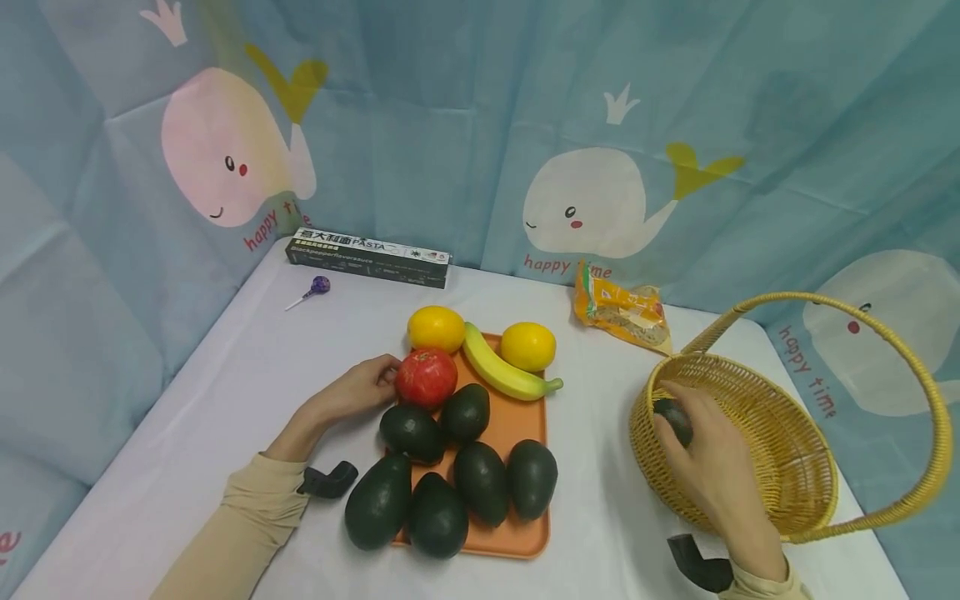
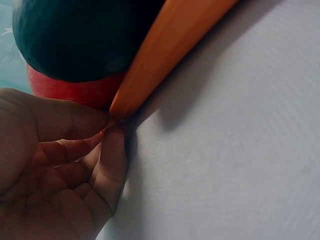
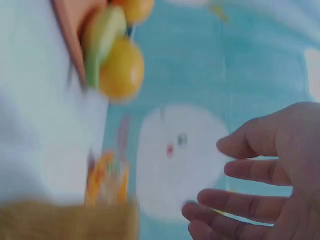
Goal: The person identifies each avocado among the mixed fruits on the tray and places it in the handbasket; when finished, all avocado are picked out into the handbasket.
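The right hand (image 1: 708, 457) reaches into the wicker basket (image 1: 795, 442), its fingers spread apart and pinching nothing. An avocado (image 1: 677, 422) lies inside the basket, showing between thumb and fingers — dark green, nearly black, rounded, partly hidden by the hand; whether skin touches it I cannot tell.

The left hand (image 1: 360, 385) has thumb and fingertip pinched together on the left edge of the orange tray (image 1: 517, 421). Just right of those fingers sits a pomegranate (image 1: 426, 379), glossy red with paler streaks. Nearer the person than the fingers, six more avocados (image 1: 482, 483) rest on the tray — smooth, dark green, some egg-shaped, the largest pear-shaped and overhanging the left edge. Beyond the pomegranate and to its right lies a yellow banana (image 1: 504, 373), greenish at its tip.
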A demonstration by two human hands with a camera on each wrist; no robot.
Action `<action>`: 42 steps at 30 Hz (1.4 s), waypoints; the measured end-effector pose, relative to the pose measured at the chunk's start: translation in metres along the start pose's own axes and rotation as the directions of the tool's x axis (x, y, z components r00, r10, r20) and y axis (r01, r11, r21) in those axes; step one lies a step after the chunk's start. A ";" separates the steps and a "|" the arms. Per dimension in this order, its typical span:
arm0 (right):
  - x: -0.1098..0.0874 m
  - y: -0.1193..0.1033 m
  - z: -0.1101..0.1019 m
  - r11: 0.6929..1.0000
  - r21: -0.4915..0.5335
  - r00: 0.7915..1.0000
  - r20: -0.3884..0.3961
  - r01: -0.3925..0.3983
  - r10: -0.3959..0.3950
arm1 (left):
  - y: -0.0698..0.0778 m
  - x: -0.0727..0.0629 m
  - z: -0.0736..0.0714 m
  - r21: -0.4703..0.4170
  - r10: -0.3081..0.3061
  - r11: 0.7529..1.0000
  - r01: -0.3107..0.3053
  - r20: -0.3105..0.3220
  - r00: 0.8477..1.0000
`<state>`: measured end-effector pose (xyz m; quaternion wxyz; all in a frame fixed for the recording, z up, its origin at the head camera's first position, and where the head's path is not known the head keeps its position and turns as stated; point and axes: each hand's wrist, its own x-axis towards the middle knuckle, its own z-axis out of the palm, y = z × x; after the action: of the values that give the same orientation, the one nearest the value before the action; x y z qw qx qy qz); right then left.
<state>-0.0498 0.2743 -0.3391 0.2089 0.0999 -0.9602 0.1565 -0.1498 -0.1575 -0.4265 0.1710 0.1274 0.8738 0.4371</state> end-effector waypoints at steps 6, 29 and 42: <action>-0.012 -0.045 0.031 0.999 0.031 0.976 0.214 0.022 -0.028 | -0.001 0.000 -0.001 0.001 -0.006 1.000 0.006 -0.001 1.000; -0.027 -0.077 0.071 0.982 0.142 0.842 0.539 -0.124 0.028 | -0.003 0.001 0.001 0.002 -0.011 1.000 0.011 -0.008 1.000; -0.018 -0.039 0.028 0.951 0.237 0.953 0.271 -0.201 0.134 | -0.002 -0.001 0.001 -0.008 0.010 1.000 -0.010 -0.005 1.000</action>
<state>-0.0337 0.2304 -0.3610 0.0562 0.0631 -0.9547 0.2852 -0.1486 -0.1577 -0.4286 0.1673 0.1300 0.8718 0.4417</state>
